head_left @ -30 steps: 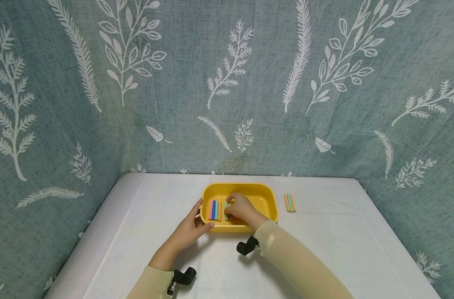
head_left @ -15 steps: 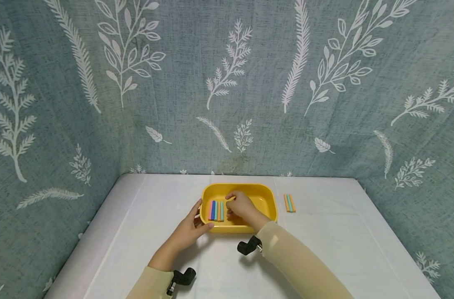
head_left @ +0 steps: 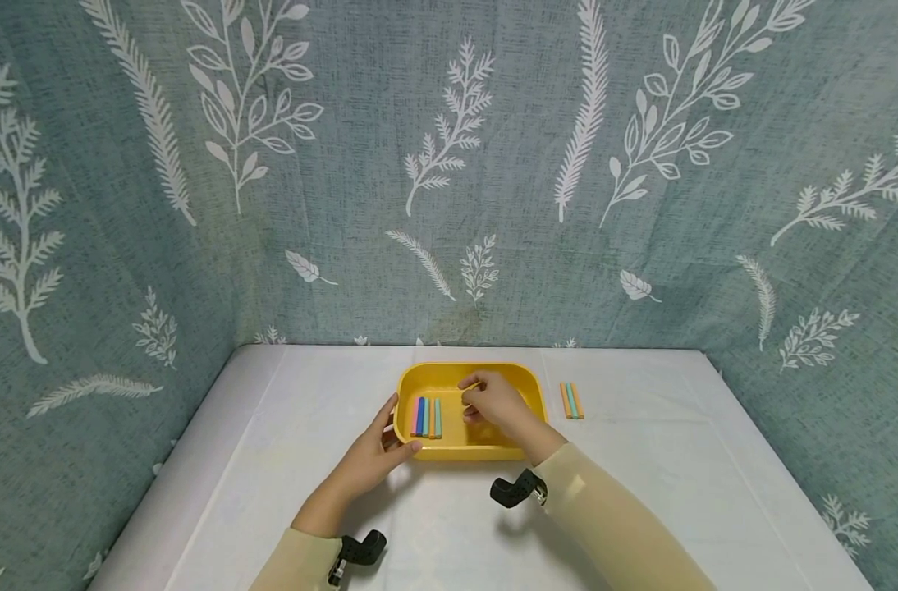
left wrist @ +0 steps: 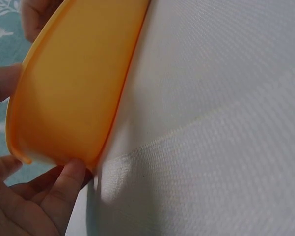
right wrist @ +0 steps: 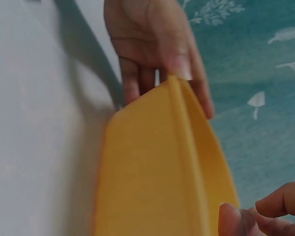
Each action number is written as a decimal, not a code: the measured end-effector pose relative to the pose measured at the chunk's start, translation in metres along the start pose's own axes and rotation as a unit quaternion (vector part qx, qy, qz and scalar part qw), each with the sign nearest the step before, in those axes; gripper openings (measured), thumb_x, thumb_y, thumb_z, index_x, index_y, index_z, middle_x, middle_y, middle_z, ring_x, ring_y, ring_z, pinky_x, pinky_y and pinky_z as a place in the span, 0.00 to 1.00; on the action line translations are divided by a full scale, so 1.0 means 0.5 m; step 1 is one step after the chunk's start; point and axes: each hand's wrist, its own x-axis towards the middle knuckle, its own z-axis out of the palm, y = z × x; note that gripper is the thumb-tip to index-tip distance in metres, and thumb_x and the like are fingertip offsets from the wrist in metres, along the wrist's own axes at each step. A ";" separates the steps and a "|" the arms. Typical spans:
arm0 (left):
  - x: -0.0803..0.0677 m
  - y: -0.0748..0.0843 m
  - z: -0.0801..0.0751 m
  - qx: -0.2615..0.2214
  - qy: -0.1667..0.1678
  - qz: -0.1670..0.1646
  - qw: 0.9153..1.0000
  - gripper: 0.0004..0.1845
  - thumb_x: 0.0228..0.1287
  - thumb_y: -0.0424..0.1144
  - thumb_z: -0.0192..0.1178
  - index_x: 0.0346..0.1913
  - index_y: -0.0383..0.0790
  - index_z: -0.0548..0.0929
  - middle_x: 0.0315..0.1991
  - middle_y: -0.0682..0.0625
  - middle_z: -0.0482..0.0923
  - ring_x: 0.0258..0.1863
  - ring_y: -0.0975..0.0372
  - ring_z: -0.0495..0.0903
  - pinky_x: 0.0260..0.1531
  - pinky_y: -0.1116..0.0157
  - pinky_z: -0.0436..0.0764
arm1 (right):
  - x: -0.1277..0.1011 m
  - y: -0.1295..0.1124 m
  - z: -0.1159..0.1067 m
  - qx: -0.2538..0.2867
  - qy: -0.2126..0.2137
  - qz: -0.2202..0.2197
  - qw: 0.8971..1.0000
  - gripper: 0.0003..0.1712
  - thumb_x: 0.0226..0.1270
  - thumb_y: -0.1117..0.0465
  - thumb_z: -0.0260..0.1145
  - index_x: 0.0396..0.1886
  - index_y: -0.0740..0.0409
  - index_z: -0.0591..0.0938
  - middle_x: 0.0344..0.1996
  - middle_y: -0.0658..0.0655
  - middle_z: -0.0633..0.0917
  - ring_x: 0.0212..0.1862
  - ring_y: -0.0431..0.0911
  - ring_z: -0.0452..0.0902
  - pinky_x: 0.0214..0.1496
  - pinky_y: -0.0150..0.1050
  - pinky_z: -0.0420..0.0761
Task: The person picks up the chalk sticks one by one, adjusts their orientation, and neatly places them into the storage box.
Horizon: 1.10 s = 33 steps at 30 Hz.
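Observation:
My left hand (head_left: 368,464) grips the left end of a yellow plastic tray (head_left: 456,453), thumb at the front corner and fingers along the side. In the left wrist view its thumb and fingers press the tray's wall (left wrist: 78,88). Inside the tray, towards the left, several coloured chalk sticks lie side by side: pink, blue, light blue, an orange one (head_left: 432,419) and a green one (head_left: 438,419) at the right of the row. Over the middle of the tray hovers my right hand (head_left: 497,406), fingers loosely bent, with nothing seen between them.
Three more chalk sticks, orange, green and orange, lie together on the white tablecloth (head_left: 641,476), right of the tray; the green stick (head_left: 571,401) is in the middle. A patterned green-blue cloth (head_left: 523,205) hangs behind the table.
The right hand has set the green chalk stick against the orange one in the row, let it go and drawn back rightwards. The left hand stays on the tray.

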 end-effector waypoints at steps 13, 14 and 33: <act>0.000 -0.002 0.001 0.012 0.006 0.002 1.000 0.51 0.66 0.49 0.68 0.82 0.48 0.45 0.74 0.37 0.61 0.68 0.45 0.70 0.65 0.51 0.72 | -0.046 -0.026 -0.054 0.000 0.013 -0.028 1.000 0.16 0.73 0.68 0.59 0.58 0.69 0.78 0.41 0.66 0.79 0.31 0.49 0.81 0.46 0.51 0.87; 0.001 -0.002 0.001 0.011 0.006 0.002 1.000 0.51 0.66 0.48 0.68 0.82 0.48 0.45 0.74 0.37 0.61 0.68 0.45 0.70 0.65 0.52 0.72 | -0.050 -0.026 -0.058 -0.006 0.016 -0.034 0.999 0.16 0.73 0.68 0.59 0.57 0.69 0.78 0.41 0.65 0.79 0.32 0.49 0.81 0.46 0.51 0.87; 0.002 -0.003 0.001 0.009 0.004 0.000 1.000 0.51 0.66 0.49 0.68 0.82 0.50 0.45 0.74 0.38 0.60 0.68 0.46 0.70 0.65 0.53 0.71 | -0.105 0.003 -0.133 -0.007 0.080 -0.082 0.993 0.11 0.74 0.68 0.59 0.51 0.66 0.81 0.40 0.65 0.79 0.37 0.54 0.84 0.46 0.48 0.87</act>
